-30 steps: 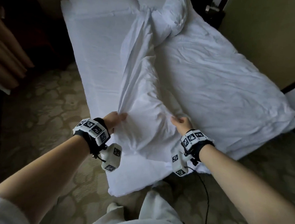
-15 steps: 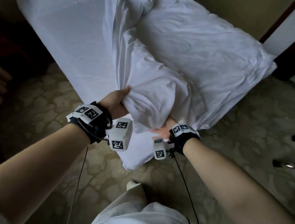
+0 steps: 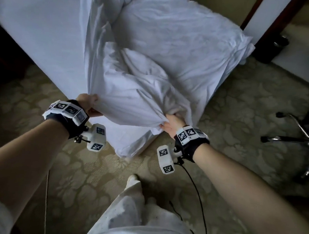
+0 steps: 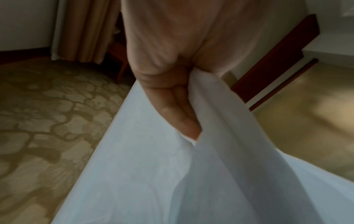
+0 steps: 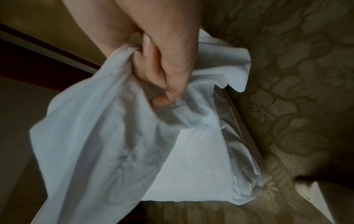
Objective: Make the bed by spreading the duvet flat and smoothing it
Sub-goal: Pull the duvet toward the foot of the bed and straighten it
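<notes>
Left hand (image 3: pixel 88 105) clenching the edge of the duvet (image 3: pixel 133 98), right hand (image 3: pixel 173 124) bunching its corner in a fist; duvet crumpled and lifted over the bed (image 3: pixel 38 41) foot corner, rest heaped across the mattress; patterned carpet (image 3: pixel 76 175) below, chair base (image 3: pixel 291 138) at right

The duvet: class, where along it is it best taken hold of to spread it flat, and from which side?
Probably the foot-end hem of the duvet, one fistful near each corner, taken from the foot of the bed. That is where the left hand and right hand grip it. It lies folded back and bunched, so pulling the hem apart and towards the foot should open it.
</notes>
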Available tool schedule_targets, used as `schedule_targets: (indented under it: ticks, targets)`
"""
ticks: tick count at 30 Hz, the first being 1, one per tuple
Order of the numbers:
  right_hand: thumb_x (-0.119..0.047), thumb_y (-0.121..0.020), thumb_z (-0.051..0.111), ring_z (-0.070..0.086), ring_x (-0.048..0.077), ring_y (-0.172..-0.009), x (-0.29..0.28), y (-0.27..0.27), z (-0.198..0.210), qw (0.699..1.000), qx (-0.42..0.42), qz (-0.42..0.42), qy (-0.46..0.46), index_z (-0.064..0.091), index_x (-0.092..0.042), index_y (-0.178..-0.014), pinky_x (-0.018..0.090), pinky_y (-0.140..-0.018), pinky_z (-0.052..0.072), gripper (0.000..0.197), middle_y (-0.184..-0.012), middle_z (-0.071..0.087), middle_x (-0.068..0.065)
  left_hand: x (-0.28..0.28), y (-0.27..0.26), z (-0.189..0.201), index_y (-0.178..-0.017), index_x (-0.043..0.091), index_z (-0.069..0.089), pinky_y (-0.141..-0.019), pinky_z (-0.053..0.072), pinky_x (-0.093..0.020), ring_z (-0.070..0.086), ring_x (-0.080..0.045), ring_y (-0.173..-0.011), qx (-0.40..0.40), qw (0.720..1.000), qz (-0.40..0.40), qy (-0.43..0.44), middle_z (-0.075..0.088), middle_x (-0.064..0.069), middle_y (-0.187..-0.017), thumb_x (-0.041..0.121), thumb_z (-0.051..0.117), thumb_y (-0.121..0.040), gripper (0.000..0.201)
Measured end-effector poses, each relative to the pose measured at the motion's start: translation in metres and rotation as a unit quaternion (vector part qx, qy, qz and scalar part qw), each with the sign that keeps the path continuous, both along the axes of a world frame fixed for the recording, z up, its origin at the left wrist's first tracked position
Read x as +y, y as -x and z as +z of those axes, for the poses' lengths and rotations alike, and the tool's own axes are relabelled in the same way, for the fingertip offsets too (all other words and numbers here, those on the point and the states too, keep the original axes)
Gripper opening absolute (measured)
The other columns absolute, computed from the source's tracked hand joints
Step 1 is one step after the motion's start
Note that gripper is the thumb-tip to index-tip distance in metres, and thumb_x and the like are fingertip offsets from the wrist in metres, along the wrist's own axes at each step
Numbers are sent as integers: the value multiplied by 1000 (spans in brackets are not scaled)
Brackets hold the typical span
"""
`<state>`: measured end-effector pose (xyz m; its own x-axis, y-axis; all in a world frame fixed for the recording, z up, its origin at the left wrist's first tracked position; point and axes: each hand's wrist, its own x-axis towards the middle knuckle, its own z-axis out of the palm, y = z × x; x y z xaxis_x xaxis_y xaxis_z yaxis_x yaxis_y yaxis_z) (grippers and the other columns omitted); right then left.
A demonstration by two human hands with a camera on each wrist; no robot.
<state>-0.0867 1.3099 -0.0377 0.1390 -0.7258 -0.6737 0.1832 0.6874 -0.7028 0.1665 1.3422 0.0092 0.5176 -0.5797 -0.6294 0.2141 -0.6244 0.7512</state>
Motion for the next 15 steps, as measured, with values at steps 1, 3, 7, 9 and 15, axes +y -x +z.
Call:
schedule_targets:
  ticks: [1,3,7,9,15]
  targets:
    - [3,-93,43,58,11,-44,8,5,0,1000,12,-8,4,47,-10,-90,15,-38,47,13,-45,60,-1,0,5,0,-69,8,42,-24,42,-25,59,-23,-43,-11,1000,-9,1,48,-9,-72,10,44,-96,27]
    - [3,-91,47,55,18,-60,24,18,0,999,17,-27,2,46,-13,-98,16,-38,48,18,-66,62,6,1,16,-1,-70,10,42,-23,40,-22,58,-20,-36,-30,999,-34,3,47,-7,-71,11,45,-96,26]
    - [3,-89,53,51,20,-63,51,30,4,998,27,-54,13,45,-13,-82,15,-36,45,19,-81,52,9,3,25,-6,-77,11,45,-23,39,-22,58,-23,-43,-43,996,-79,0,47,-6,-73,12,44,-96,20]
    - [-1,-85,61,53,20,-65,63,27,5,997,59,-49,26,48,-12,-85,17,-38,46,17,-85,53,9,9,20,-9,-70,12,40,-22,39,-21,54,-12,-27,-48,995,-87,-2,45,-6,-71,10,42,-97,27]
    - [-2,-90,51,54,22,-64,104,-18,7,981,175,70,45,51,-4,-94,27,-50,51,5,-96,54,14,37,-35,-19,-70,12,39,-26,42,-22,47,-25,-51,-51,992,-114,0,41,-7,-70,8,42,-95,26]
